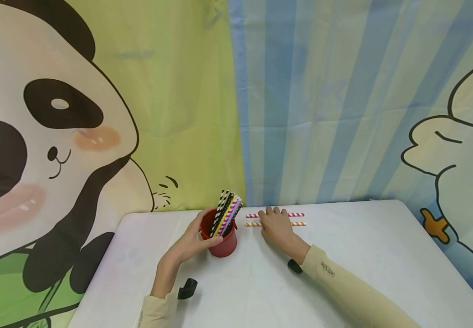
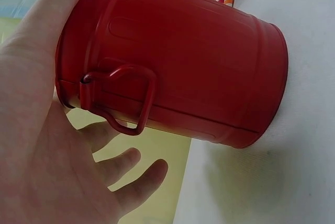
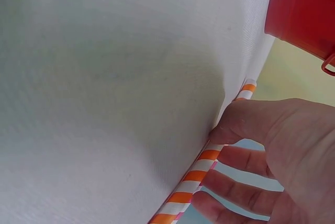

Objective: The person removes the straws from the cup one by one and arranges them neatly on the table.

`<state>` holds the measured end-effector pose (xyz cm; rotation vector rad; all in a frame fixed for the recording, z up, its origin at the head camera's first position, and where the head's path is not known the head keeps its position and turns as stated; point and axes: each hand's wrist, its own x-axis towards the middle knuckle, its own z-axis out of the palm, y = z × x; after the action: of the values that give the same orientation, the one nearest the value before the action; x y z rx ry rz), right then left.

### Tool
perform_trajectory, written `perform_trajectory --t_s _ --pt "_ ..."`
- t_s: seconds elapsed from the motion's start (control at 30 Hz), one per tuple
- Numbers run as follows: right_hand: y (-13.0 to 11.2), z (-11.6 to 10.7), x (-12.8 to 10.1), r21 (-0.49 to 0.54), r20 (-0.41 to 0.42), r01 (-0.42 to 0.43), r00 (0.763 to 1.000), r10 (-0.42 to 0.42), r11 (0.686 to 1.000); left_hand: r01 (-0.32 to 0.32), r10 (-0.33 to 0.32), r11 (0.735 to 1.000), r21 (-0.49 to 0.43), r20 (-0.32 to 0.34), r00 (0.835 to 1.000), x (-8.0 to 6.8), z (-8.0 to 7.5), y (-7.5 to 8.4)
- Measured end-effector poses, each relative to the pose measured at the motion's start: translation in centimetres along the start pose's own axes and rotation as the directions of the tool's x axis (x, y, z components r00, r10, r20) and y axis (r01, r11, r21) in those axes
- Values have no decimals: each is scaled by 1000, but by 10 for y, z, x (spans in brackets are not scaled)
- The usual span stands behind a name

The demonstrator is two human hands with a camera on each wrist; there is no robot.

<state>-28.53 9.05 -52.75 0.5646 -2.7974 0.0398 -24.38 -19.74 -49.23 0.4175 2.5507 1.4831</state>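
Note:
A red metal can (image 1: pixel 224 243) stands on the white table (image 1: pixel 363 255) with several striped straws (image 1: pixel 228 210) sticking out of it. My left hand (image 1: pixel 193 240) holds the can from its left side; in the left wrist view the thumb lies along the can (image 2: pixel 178 67) near its wire handle (image 2: pixel 125 98), and the fingers (image 2: pixel 125 177) spread behind it. My right hand (image 1: pixel 275 225) lies flat over two straws on the table, a pink-striped straw (image 1: pixel 298 214) and an orange-striped straw (image 1: pixel 299 223). The thumb (image 3: pixel 230 124) presses beside the orange straw (image 3: pixel 193 177).
A printed backdrop with a panda (image 1: pixel 48 136) and blue-striped curtains (image 1: pixel 322 114) hangs right behind the table's far edge. Black wrist mounts (image 1: pixel 187 288) sit on both forearms. The table's left edge (image 1: pixel 97 278) runs near my left arm.

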Motion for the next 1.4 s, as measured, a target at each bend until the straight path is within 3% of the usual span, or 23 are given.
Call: perform_trajectory --t_s 0.27,1.03,1.4 --pt "0 -1 0 17 24 -8 1000 8 1000 -31 31 999 -11 9 999 0 -1 0" --pt "0 -6 -2 51 3 -20 1000 20 999 6 -6 1000 -15 12 1000 0 0 1" --pt "2 -21 0 184 20 -41 999 38 982 6 -6 1000 -16 17 1000 0 0 0"
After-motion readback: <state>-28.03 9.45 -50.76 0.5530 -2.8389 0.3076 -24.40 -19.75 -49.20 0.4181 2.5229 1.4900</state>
